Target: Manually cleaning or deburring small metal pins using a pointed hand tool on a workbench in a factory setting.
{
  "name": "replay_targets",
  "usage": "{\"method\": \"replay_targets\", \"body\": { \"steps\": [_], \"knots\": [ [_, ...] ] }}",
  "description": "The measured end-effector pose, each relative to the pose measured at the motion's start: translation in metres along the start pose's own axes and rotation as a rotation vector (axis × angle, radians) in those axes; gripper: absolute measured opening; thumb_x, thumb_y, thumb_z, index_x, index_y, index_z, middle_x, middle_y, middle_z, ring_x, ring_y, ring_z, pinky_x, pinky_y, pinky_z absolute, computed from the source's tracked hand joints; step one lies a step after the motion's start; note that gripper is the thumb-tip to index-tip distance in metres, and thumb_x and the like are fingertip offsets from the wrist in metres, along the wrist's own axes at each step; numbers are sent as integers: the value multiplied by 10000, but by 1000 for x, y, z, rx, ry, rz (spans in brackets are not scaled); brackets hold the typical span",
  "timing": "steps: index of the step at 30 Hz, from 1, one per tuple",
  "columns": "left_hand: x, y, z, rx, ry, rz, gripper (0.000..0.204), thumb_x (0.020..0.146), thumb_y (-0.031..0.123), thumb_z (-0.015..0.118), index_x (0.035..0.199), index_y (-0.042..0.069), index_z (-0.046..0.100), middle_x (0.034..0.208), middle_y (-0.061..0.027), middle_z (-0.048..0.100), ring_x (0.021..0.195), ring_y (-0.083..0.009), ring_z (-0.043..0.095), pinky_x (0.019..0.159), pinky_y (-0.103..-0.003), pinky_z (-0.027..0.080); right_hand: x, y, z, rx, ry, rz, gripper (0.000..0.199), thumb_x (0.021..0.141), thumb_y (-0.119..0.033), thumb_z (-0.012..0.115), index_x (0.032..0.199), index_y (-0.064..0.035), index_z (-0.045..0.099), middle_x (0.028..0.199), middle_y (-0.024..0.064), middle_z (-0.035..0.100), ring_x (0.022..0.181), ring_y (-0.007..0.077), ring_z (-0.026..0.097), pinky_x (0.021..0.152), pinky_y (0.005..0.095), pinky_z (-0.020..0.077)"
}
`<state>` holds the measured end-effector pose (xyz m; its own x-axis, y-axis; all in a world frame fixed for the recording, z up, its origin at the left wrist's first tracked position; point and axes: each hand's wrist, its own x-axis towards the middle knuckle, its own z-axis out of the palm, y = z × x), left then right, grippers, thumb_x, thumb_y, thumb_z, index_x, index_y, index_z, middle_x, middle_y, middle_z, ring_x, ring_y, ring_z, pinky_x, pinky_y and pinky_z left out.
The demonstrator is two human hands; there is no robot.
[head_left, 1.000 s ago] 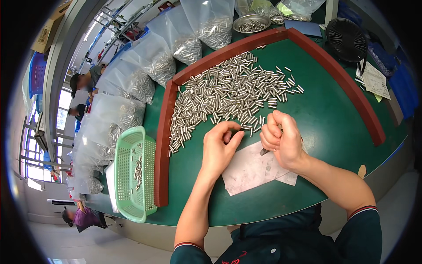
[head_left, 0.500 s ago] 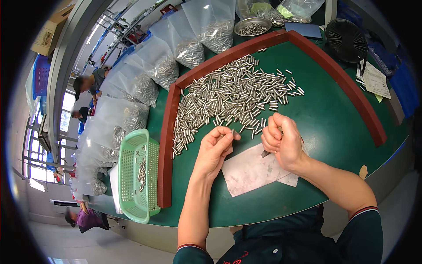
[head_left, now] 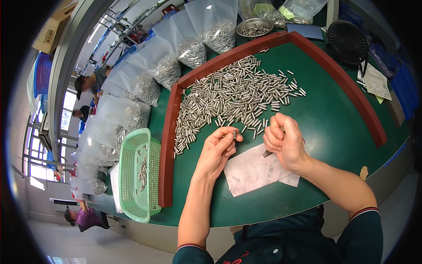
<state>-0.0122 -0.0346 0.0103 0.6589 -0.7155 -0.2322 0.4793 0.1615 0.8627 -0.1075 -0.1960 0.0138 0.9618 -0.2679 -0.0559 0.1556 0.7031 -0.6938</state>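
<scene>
The small metal pin [head_left: 234, 133] stood pinched in the left hand [head_left: 218, 149] grip above the counter [head_left: 334, 110] near its front edge, lifted since a second earlier. The right hand [head_left: 283, 143] stayed closed on a small blade [head_left: 267, 153] over the paper sheet [head_left: 250, 171]. Pins [head_left: 237, 97] crowded toward the red rim [head_left: 169, 145]; green room lay right.

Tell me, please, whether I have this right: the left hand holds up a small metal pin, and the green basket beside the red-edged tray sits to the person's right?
Not quite: the head view shows the green basket on the person's left. The left hand does hold a small metal pin.
</scene>
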Motion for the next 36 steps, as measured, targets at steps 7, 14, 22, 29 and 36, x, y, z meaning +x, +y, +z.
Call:
{"method": "replay_targets", "body": {
  "steps": [7, 14, 22, 29, 36],
  "knots": [
    [-9, 4, 20, 390, 25, -4, 98, 840, 112, 543, 882, 23, 537, 663, -2, 551, 511, -26, 365, 466, -171, 286, 0, -1, -1, -4, -2, 6, 356, 855, -216, 327, 522, -114, 257, 409, -20, 246, 357, 64, 181, 349, 234, 155],
    [-26, -7, 43, 1217, -66, 138, 139, 726, 97, 613, 777, 5, 522, 499, -84, 455, 431, -187, 445, 446, -315, 345, 0, -5, 3, -15, -37, -70, 384, 880, -249, 286, 520, -119, 259, 400, -28, 228, 376, 68, 167, 377, 232, 162],
    [-26, -6, 47, 1370, -20, 112, 154, 718, 95, 618, 762, 15, 494, 503, -98, 461, 462, -249, 468, 475, -349, 364, -6, 2, 2, -30, -35, -34, 393, 878, -267, 291, 517, -118, 261, 403, -27, 233, 383, 71, 166, 386, 236, 161],
    [-26, -12, 41, 1326, 0, 176, 123, 724, 56, 621, 739, -6, 516, 506, -44, 430, 438, -136, 401, 440, -270, 334, -7, 4, 6, 3, -25, -18, 402, 876, -283, 299, 512, -116, 261, 411, -22, 238, 394, 76, 180, 400, 239, 169],
    [-25, -13, 43, 1276, 23, 190, 110, 714, 25, 630, 704, -20, 530, 490, -33, 431, 439, -98, 366, 432, -255, 324, -9, 4, 5, -3, -21, -14, 403, 875, -282, 305, 511, -113, 265, 412, -23, 240, 395, 77, 177, 401, 242, 168]
  ]
}}
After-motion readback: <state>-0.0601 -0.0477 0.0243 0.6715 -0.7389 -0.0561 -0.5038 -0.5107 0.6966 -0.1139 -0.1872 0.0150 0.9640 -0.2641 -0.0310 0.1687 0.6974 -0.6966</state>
